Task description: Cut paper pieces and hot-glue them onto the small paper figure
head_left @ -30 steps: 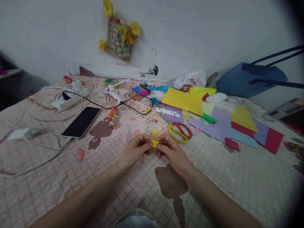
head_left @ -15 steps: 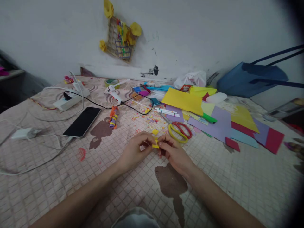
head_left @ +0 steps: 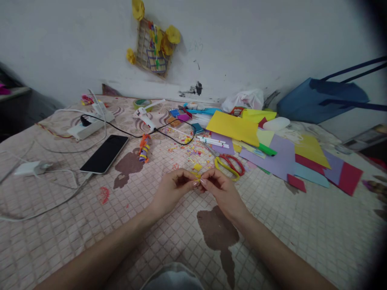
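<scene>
My left hand [head_left: 173,190] and my right hand [head_left: 223,191] meet fingertip to fingertip low over a tiled sheet, both pinched on a small yellow paper piece [head_left: 198,176]. Only a thin sliver of the piece shows between the fingers. Just beyond the hands lie another small yellow scrap [head_left: 197,166] and yellow-and-red scissors [head_left: 229,165]. An orange, yellow and purple paper curl [head_left: 144,148] lies further left.
Coloured paper sheets [head_left: 281,155] spread at the right, with white markers [head_left: 212,142] and confetti scraps [head_left: 193,152]. A phone [head_left: 105,154], power strip [head_left: 86,127], glue gun [head_left: 145,117] and cables lie at the left. A blue bag [head_left: 323,100] leans on the wall.
My fingers have closed tighter round the yellow piece, so it shows less than before. Both hands shifted slightly up and away from me.
</scene>
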Tool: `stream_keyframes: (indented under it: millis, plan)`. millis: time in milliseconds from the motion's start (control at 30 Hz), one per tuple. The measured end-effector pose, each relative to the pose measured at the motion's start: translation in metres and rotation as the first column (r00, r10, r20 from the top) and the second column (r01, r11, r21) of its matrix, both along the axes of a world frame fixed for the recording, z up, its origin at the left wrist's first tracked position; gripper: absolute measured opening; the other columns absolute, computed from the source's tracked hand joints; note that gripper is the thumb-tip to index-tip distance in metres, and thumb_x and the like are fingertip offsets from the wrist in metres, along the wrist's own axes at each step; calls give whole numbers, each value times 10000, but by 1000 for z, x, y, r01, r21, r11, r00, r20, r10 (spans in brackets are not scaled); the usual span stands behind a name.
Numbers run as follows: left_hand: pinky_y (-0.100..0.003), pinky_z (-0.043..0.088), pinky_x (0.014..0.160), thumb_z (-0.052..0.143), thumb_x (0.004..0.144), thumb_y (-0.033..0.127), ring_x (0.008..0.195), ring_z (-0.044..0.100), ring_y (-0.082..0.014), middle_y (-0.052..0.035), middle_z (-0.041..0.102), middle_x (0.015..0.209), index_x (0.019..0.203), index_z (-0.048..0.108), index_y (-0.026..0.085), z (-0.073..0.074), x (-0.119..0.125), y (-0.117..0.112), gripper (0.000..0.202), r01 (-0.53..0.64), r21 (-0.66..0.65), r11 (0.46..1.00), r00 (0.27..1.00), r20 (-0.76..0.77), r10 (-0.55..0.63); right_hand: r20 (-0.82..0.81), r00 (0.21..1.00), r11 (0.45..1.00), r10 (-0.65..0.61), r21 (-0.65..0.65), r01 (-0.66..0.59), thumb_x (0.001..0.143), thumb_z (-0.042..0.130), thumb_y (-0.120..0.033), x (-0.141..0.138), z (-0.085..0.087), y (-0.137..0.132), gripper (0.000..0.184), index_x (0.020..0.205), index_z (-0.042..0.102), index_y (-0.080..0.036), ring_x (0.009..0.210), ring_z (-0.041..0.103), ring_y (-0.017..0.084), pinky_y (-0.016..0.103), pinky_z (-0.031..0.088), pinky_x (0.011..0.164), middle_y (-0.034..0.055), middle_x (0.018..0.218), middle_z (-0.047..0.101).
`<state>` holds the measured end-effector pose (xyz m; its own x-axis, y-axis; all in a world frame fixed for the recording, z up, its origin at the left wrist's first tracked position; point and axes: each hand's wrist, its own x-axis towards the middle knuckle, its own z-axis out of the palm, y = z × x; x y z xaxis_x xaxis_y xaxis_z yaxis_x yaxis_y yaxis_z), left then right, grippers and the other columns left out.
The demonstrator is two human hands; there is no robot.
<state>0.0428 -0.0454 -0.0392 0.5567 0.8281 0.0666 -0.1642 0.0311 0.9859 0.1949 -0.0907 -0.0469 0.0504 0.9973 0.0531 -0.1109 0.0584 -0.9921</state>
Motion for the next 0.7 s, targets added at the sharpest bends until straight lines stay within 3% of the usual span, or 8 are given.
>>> stream_keyframes:
  millis: [433,700]
  plan:
    - [-229,482,605,697,697,212,615,611,-110,1,646,652,715,563,130,-5,3,-7,158,-188,-98,977,982,-4,188,51,997,998,-65,29,64,807,590,-277,-9,2,-3,120,739,525,-202,570,507,109,256,421,561,-31,635,532]
    - [-225,477,588,691,691,196,596,594,-99,18,617,640,734,534,136,-4,4,-7,173,-213,-124,969,975,31,219,-24,1000,1000,-14,-16,13,789,615,-305,-9,1,-3,154,895,537,-225,616,538,117,267,458,586,-16,755,566]
